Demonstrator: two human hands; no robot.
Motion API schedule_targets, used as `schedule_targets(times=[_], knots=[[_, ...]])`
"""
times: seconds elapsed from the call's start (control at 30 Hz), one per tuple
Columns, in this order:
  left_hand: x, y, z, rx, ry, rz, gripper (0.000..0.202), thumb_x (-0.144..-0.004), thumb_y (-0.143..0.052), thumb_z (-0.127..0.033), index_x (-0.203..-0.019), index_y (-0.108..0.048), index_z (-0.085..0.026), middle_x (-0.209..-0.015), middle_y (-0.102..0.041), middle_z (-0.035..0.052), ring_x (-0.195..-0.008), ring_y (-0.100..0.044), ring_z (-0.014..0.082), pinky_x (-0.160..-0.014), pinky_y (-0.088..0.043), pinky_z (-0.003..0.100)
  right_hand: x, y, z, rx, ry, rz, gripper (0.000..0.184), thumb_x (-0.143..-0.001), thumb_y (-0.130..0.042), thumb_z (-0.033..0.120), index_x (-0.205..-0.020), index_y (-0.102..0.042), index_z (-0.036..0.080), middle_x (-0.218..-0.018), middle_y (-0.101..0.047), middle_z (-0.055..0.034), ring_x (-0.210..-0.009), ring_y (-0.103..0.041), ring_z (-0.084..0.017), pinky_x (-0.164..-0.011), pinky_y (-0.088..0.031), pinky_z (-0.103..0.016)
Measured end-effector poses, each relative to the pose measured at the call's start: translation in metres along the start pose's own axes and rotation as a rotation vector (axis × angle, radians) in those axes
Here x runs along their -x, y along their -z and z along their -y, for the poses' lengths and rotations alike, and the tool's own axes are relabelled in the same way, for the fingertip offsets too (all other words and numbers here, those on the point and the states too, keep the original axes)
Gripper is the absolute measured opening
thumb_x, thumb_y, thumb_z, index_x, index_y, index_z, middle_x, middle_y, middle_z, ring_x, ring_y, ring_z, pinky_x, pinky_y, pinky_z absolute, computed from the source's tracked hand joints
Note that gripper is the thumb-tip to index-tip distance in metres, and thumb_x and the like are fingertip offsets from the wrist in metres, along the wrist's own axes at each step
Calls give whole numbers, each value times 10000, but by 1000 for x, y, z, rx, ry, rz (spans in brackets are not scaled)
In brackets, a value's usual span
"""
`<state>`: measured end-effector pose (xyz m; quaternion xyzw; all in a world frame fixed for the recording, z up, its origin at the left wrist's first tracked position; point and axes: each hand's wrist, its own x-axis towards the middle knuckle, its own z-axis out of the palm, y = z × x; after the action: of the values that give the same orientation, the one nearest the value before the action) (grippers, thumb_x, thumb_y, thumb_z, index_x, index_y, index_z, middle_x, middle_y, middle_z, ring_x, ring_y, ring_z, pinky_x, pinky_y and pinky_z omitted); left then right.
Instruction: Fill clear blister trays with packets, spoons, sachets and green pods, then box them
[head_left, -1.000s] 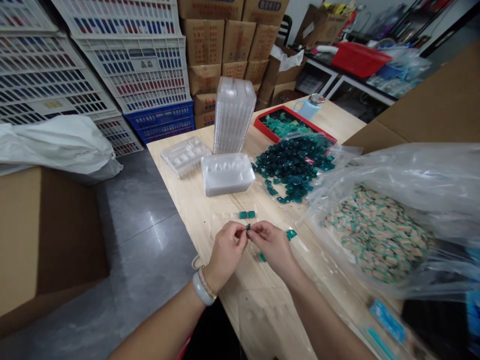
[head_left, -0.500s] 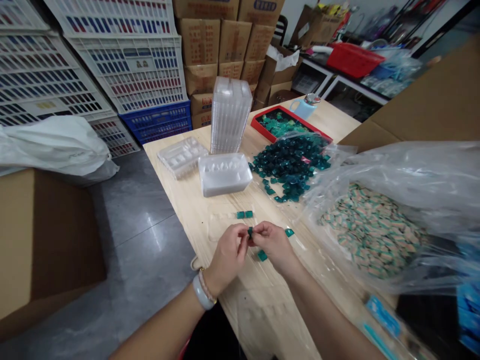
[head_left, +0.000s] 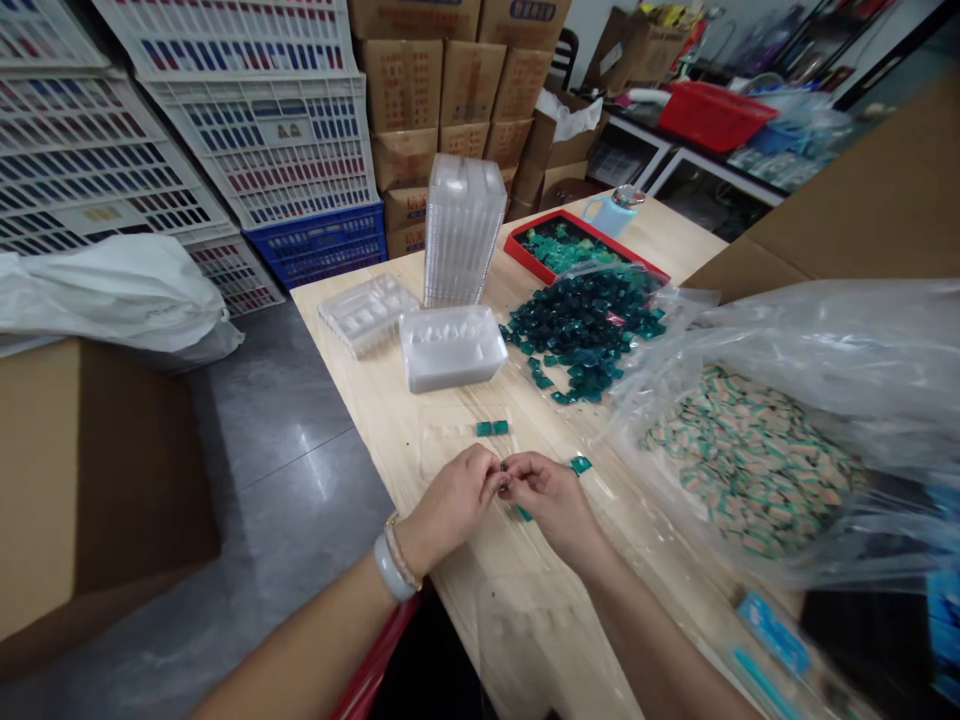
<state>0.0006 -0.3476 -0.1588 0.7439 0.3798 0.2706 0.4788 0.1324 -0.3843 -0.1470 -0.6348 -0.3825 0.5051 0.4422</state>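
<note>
Along the near edge of the wooden tabletop (head_left: 375, 400), the left hand (head_left: 450, 495) and right hand (head_left: 551, 500) meet, both pinching a tiny teal piece (head_left: 501, 478); another teal piece (head_left: 523, 513) now lies half hidden beneath the right hand.

Pinched between the fingertips of the bare left hand (head_left: 450, 500) and the bare right hand (head_left: 551, 495), above the pale wooden table (head_left: 390, 450), a small object (head_left: 502, 466) was almost wholly hidden and too small to identify. Under the right hand, a small teal square piece (head_left: 523, 513) was partly covered. On the table's right side, teal-and-tan pieces (head_left: 750, 460) lay blurred behind a clear plastic bag (head_left: 810, 320), while blue packets (head_left: 772, 635) were smeared and nearly reached the picture's bottom edge.
</note>
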Motion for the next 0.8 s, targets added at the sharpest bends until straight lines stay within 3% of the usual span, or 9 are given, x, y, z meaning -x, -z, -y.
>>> schedule_targets(times=[0.13,0.33,0.53,0.63,0.7,0.8], knots=[[3,-1,1,18,-35,23,148,-854,-351,-247,-746,-423,-175,-714,-463,11,-651,-440,125,-615,-356,249,2,-1,5,4,51,-39,118,-557,-638,237,-539,-559,151,-755,-587,-54,-674,-561,-140,-597,-485,-265],[10,-13,5,231,43,-127,191,-865,-337,-290,-733,-408,-172,-670,-436,-1,-634,-415,118,-609,-348,245,3,-1,12,-405,-221,10,170,-482,-717,224,-503,-572,137,-742,-594,-24,-616,-573,-117,-628,-510,-287],[11,-16,8,543,196,-152,254,-850,-357,-383,-715,-400,-172,-606,-412,-34,-552,-401,93,-551,-344,225,7,3,8,-652,-302,118,164,-525,-738,222,-582,-607,141,-752,-621,-17,-657,-596,-114,-682,-495,-266],[10,-10,6,444,188,-108,241,-843,-372,-366,-709,-405,-169,-603,-408,-35,-551,-393,93,-538,-333,222,8,6,10,-517,-281,163,177,-589,-691,283,-678,-609,154,-744,-611,-22,-698,-590,-140,-683,-492,-314],[10,-6,2,325,139,-75,222,-848,-366,-333,-710,-414,-166,-623,-421,-25,-584,-404,100,-564,-336,228,7,8,13,-259,-204,129,150,-600,-657,270,-678,-592,161,-688,-581,-11,-658,-563,-136,-617,-482,-297],[10,-1,-4,161,37,-3,185,-851,-364,-286,-722,-422,-167,-663,-437,-12,-624,-410,109,-594,-331,237,7,9,19,237,50,63,38,-586,-597,175,-585,-559,167,-617,-528,3,-586,-498,-112,-518,-412,-234]])
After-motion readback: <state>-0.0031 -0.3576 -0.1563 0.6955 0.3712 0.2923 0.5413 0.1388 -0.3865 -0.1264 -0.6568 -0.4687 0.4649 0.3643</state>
